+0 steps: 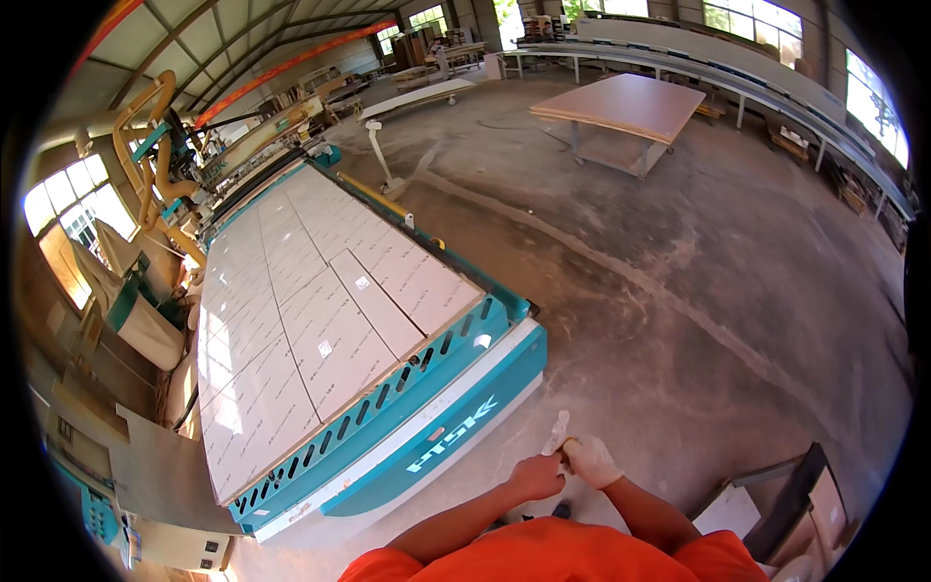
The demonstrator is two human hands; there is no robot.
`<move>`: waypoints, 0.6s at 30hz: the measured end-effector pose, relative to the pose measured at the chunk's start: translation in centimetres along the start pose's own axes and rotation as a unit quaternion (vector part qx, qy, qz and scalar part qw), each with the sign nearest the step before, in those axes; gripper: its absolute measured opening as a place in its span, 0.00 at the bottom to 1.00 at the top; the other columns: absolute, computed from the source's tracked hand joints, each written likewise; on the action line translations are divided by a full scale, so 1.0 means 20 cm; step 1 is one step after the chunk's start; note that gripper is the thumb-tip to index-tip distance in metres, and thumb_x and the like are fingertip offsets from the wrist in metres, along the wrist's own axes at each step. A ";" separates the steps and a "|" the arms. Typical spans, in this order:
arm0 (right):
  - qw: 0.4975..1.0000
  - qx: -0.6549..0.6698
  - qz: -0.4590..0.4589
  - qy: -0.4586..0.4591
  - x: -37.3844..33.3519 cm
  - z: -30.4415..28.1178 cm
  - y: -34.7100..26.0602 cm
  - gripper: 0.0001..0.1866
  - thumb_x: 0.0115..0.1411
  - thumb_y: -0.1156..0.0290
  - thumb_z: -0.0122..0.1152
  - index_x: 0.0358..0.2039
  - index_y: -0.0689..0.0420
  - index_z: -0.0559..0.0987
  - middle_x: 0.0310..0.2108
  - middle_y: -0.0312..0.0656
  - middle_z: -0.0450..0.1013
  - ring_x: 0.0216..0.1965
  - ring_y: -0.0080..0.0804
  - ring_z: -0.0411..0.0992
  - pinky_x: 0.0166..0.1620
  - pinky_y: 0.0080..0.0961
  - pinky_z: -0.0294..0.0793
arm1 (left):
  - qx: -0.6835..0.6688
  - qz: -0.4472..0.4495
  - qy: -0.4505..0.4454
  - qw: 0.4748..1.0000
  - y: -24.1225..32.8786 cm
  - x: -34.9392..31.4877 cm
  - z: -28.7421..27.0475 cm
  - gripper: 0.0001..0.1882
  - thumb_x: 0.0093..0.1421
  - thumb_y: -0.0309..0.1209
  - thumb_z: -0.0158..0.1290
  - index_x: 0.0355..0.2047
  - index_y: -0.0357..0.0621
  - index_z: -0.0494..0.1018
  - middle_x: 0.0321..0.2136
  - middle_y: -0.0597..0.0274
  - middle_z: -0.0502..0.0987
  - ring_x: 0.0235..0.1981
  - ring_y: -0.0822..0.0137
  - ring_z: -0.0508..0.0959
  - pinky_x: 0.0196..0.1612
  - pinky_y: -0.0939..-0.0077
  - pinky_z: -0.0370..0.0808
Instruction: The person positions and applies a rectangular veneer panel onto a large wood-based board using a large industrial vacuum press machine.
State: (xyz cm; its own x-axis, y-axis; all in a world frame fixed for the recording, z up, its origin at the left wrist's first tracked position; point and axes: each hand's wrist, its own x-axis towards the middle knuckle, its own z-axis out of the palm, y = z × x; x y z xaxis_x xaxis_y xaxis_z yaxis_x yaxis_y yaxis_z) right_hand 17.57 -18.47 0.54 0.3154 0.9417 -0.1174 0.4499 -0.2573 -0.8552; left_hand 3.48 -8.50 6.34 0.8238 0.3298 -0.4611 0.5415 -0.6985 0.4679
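Note:
Both my hands meet in front of my orange shirt, at the lower middle. My left hand (536, 477) is bare, its fingers curled closed against a limp white glove (558, 429). My right hand (590, 460) wears a whitish work glove and pinches the limp one from the other side. The loose end of that glove points up and away from me. To the left lies a large pale board (320, 320), cut into several rectangular panels with small white labels, on the bed of a teal cutting machine (436, 436). Neither hand touches the machine.
A wheeled table (626, 107) carries a brown sheet at the far right. Dark panels and a box-like piece (786, 509) stand at the lower right. A post stand (381, 155) rises beyond the machine. Long roller rails (718, 82) run along the back wall.

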 end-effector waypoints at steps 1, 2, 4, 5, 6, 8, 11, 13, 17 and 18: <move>0.999 -0.030 -0.019 -0.005 0.01 -0.02 -0.01 0.14 0.64 0.61 0.51 0.32 0.55 0.81 0.28 0.50 0.79 0.32 0.54 0.78 0.37 0.48 0.76 | 0.006 -0.010 0.001 1.000 0.02 0.00 -0.01 0.23 0.57 0.40 0.52 0.49 0.39 0.73 0.39 0.44 0.83 0.41 0.44 0.83 0.44 0.49 0.79; 0.997 -0.059 -0.039 -0.010 0.02 -0.04 -0.02 0.13 0.63 0.61 0.52 0.32 0.55 0.81 0.28 0.51 0.79 0.32 0.54 0.78 0.36 0.48 0.76 | 0.012 -0.020 0.001 1.000 0.03 0.00 -0.01 0.23 0.57 0.40 0.52 0.49 0.38 0.74 0.39 0.44 0.83 0.41 0.45 0.83 0.44 0.49 0.80; 0.994 -0.094 -0.048 0.024 0.02 -0.02 -0.02 0.14 0.65 0.61 0.53 0.34 0.57 0.82 0.26 0.50 0.78 0.29 0.54 0.77 0.33 0.47 0.75 | 0.044 -0.029 -0.004 0.999 0.00 0.04 0.01 0.20 0.55 0.37 0.53 0.45 0.38 0.76 0.40 0.46 0.84 0.42 0.47 0.84 0.44 0.52 0.81; 0.992 -0.111 -0.052 0.042 0.02 -0.01 -0.03 0.14 0.65 0.61 0.53 0.35 0.58 0.82 0.26 0.50 0.78 0.27 0.54 0.76 0.32 0.47 0.74 | 0.061 -0.034 -0.007 0.998 -0.02 0.07 0.02 0.19 0.54 0.36 0.54 0.44 0.38 0.78 0.41 0.47 0.84 0.43 0.49 0.84 0.44 0.53 0.81; 0.988 -0.126 -0.072 0.051 0.00 -0.02 -0.08 0.14 0.64 0.62 0.54 0.36 0.58 0.82 0.26 0.50 0.78 0.28 0.55 0.77 0.33 0.48 0.74 | 0.063 -0.046 -0.023 0.997 -0.04 0.09 0.02 0.19 0.54 0.36 0.54 0.42 0.38 0.78 0.41 0.46 0.84 0.43 0.49 0.84 0.44 0.54 0.81; 0.979 -0.150 -0.120 0.067 -0.04 -0.02 -0.25 0.12 0.63 0.64 0.56 0.37 0.58 0.82 0.27 0.51 0.78 0.29 0.57 0.77 0.35 0.50 0.74 | 0.071 -0.080 -0.054 0.993 -0.09 0.11 0.00 0.17 0.53 0.35 0.54 0.40 0.37 0.79 0.41 0.45 0.84 0.44 0.50 0.85 0.43 0.55 0.81; 0.987 -0.139 -0.078 0.000 -0.05 -0.04 -0.22 0.11 0.62 0.64 0.57 0.40 0.55 0.81 0.27 0.51 0.78 0.30 0.58 0.77 0.36 0.50 0.75 | -0.232 -0.014 -0.173 0.957 -0.28 0.22 0.04 0.12 0.55 0.36 0.56 0.33 0.40 0.78 0.30 0.53 0.83 0.29 0.60 0.83 0.29 0.66 0.78; 0.983 -0.078 -0.154 0.065 -0.04 -0.02 -0.12 0.12 0.64 0.63 0.57 0.43 0.53 0.80 0.27 0.50 0.79 0.29 0.58 0.77 0.35 0.50 0.75 | -0.511 -0.025 -0.242 0.824 -0.24 0.21 -0.03 0.12 0.58 0.37 0.55 0.25 0.42 0.73 0.20 0.60 0.73 0.20 0.67 0.72 0.23 0.75 0.67; 0.982 -0.057 -0.160 0.087 -0.06 -0.08 -0.13 0.13 0.66 0.59 0.55 0.44 0.51 0.80 0.29 0.51 0.79 0.29 0.59 0.76 0.34 0.49 0.75 | -0.729 -0.144 -0.110 0.660 -0.23 0.30 0.04 0.10 0.59 0.36 0.52 0.27 0.42 0.70 0.19 0.58 0.71 0.18 0.64 0.67 0.24 0.72 0.66; 0.986 -0.087 -0.116 0.085 -0.08 -0.08 -0.13 0.13 0.66 0.59 0.54 0.42 0.52 0.80 0.29 0.52 0.79 0.29 0.59 0.76 0.34 0.49 0.75 | -0.750 -0.175 -0.056 0.635 -0.18 0.31 0.01 0.10 0.59 0.36 0.51 0.27 0.42 0.71 0.19 0.57 0.72 0.17 0.63 0.68 0.23 0.72 0.67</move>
State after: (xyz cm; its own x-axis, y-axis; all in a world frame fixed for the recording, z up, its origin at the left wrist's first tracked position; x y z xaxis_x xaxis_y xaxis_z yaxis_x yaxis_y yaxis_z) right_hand 17.27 -19.60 3.83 0.3169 0.9331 0.1700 0.6582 -0.0873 -0.7477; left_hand 6.50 -4.02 1.68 0.6368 0.1928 -0.7466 0.3074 0.8245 0.4751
